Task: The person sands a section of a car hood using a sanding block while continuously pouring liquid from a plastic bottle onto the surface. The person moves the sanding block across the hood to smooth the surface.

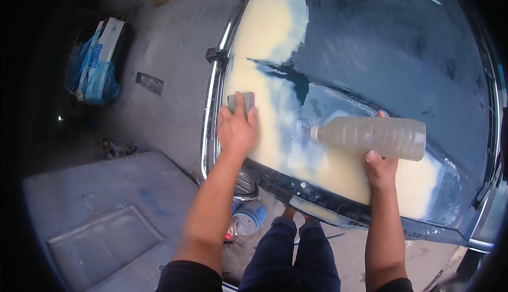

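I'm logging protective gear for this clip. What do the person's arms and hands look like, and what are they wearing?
Both forearms are bare. The left hand and right hand have no gloves, rings or watch visible. Short dark sleeves end above the elbows.
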{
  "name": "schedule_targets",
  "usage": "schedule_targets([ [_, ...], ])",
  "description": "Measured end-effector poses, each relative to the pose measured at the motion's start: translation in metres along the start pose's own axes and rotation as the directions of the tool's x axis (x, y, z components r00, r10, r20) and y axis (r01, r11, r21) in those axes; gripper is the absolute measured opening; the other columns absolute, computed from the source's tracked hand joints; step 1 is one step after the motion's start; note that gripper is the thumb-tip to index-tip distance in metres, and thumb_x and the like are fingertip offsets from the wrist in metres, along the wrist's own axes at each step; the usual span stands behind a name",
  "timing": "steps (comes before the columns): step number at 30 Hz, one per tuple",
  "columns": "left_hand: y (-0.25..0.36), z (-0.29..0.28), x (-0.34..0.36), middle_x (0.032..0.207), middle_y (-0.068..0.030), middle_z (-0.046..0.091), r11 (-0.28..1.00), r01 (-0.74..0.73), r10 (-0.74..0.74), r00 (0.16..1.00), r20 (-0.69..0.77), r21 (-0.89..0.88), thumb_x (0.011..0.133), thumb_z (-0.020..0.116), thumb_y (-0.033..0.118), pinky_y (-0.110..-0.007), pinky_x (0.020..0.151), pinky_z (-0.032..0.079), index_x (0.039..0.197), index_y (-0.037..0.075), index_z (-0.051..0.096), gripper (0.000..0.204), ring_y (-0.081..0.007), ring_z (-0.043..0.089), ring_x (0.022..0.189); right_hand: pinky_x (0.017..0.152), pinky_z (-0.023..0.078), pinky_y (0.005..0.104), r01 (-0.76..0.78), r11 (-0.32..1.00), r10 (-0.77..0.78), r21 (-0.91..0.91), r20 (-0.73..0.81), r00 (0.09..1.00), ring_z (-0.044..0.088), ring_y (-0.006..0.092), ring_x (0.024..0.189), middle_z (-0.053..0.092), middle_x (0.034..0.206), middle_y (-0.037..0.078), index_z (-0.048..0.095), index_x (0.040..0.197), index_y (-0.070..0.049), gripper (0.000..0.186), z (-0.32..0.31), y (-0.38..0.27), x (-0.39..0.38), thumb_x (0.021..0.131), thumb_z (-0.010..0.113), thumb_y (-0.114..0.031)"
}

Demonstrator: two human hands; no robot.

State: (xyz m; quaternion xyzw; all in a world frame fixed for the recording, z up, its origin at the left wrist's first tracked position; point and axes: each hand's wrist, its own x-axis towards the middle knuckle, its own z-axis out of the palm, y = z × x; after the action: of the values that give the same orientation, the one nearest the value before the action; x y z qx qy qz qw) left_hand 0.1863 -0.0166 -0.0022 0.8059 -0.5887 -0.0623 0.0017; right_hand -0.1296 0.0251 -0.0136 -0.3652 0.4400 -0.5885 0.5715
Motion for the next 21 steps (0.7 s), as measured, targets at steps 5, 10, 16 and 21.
schedule_targets([
  [5,-0.034,0.001,0.045,0.117,-0.0256,0.051,0.994,0.111,-0.111,0.992,-0.059,0.0,0.1,0.044,0.043,-0.049,0.094,0.045,0.15,0.011,0.039,0.06,-0.0417,0.053,0.108,0.109,0.039,0.0433,-0.023,1.0,0.023,0.013,0.024,0.999,0.047,0.0264,0.128,0.046,0.139,0.012,0.034,0.147,-0.001,0.102,0.004,0.003,0.002,0.068,0.088,-0.037],
  [10,0.002,0.018,-0.103,0.107,-0.0244,0.049,0.977,-0.21,0.211,0.976,-0.049,0.024,0.093,0.058,0.039,-0.05,0.085,0.047,0.147,0.008,0.043,0.064,-0.0408,0.051,0.095,0.109,0.039,0.0437,0.003,1.0,-0.003,-0.005,-0.006,1.0,0.048,0.0266,0.128,0.046,0.14,0.012,0.034,0.147,-0.001,0.101,-0.004,0.0,0.0,0.07,0.087,-0.037],
  [16,-0.044,0.0,0.036,0.112,-0.0253,0.051,0.995,0.081,-0.083,0.996,-0.036,-0.058,0.099,0.045,0.046,-0.049,0.089,0.047,0.149,0.011,0.042,0.06,-0.0432,0.055,0.102,0.109,0.039,0.0439,0.015,1.0,-0.015,-0.005,0.027,1.0,0.048,0.027,0.128,0.046,0.139,0.012,0.034,0.147,-0.002,0.099,0.002,0.004,0.001,0.071,0.085,-0.038],
  [21,-0.053,0.009,0.018,0.111,-0.0254,0.051,0.998,0.038,-0.039,0.999,-0.021,-0.049,0.1,0.044,0.047,-0.047,0.09,0.047,0.15,0.012,0.041,0.06,-0.0428,0.055,0.101,0.109,0.039,0.0435,0.022,0.999,-0.022,-0.036,0.002,1.0,0.048,0.027,0.127,0.046,0.139,0.012,0.034,0.147,-0.001,0.1,-0.001,0.003,0.002,0.071,0.085,-0.039],
])
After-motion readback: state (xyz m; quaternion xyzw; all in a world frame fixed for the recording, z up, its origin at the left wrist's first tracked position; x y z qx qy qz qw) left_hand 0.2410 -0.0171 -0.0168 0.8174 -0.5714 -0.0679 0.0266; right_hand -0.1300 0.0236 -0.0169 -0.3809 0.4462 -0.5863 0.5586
